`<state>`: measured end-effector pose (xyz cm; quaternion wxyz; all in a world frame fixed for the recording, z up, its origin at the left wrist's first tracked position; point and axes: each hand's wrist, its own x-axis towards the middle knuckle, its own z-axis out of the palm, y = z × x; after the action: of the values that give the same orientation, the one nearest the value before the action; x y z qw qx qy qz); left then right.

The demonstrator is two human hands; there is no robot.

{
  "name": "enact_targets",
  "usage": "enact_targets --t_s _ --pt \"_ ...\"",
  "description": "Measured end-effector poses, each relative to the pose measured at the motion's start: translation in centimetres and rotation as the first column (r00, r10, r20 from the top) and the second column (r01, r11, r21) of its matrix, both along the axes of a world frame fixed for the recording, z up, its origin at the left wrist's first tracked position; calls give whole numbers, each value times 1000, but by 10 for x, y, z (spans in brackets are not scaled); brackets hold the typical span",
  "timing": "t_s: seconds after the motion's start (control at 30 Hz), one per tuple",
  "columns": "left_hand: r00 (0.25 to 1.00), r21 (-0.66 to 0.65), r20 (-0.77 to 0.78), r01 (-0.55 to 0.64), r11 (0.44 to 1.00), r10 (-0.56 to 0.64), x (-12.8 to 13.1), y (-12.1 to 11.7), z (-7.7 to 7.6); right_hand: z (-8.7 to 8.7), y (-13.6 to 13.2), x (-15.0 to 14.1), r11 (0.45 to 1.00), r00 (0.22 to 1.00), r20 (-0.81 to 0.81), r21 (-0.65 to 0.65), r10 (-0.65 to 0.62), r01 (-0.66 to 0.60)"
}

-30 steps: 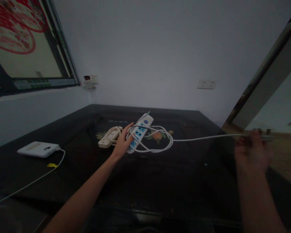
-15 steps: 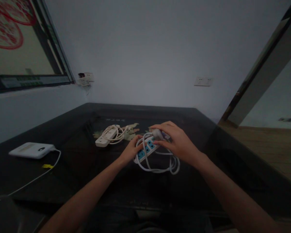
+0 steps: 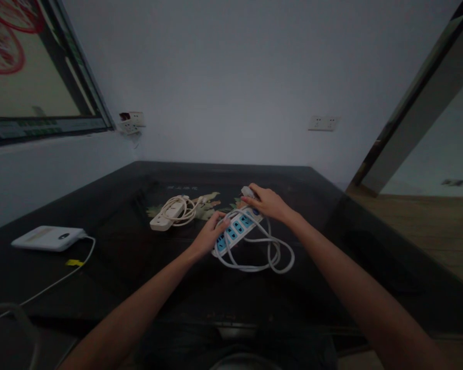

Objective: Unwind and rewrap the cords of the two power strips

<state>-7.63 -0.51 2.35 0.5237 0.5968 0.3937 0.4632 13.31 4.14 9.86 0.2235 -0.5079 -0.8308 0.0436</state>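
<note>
A white power strip point(image 3: 237, 229) with blue sockets lies slantwise on the dark table before me. Its white cord point(image 3: 272, 240) runs in loose loops over it and to its right. My left hand point(image 3: 209, 235) grips the strip's left part, thumb on top and fingers behind. At the strip's far right end, my right hand point(image 3: 269, 202) is closed on the grey-white plug point(image 3: 248, 192) of the cord, held between thumb and fingers. To the left of my hands rests a second white power strip point(image 3: 162, 221), its cream cord point(image 3: 183, 210) coiled around it.
On the table's left lies a white power bank point(image 3: 48, 238) with a white cable point(image 3: 57, 281) running to the near left edge. A yellow tag point(image 3: 74, 262) sits by that cable. Wall sockets point(image 3: 323, 123) are behind the dark table point(image 3: 139, 288).
My right hand has moved the plug away from the strip's top, up and slightly left. More of the blue sockets show, and the cord loops spread further right. The left hand still holds the strip.
</note>
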Motion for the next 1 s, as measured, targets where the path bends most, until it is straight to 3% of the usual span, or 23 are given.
enact_targets --t_s 0.27,0.57,0.63,0.73,0.83,0.9,1.0 --pt "950 182 -299 -34 983 89 -10 7 -6 -9 2 -8 1000 997 72 8 -3 3" --pt "904 242 -421 37 970 70 -13 11 9 -19 -13 -9 987 989 148 158 18 -42" --pt "913 175 -407 86 981 -7 -16 12 14 -20 -13 -5 983 987 150 166 51 -76" --pt "950 -71 -264 156 985 -169 -15 15 21 -23 -13 2 973 981 159 184 113 -142" --pt "968 -328 -32 227 917 -250 -10 19 28 -27 -14 7 963 975 173 203 142 -176" --pt "967 -399 65 250 882 -245 -5 25 33 -30 -15 10 956 972 177 218 157 -194" --pt "969 -379 43 242 893 -244 -1 35 37 -34 -17 15 945 970 164 245 179 -216"
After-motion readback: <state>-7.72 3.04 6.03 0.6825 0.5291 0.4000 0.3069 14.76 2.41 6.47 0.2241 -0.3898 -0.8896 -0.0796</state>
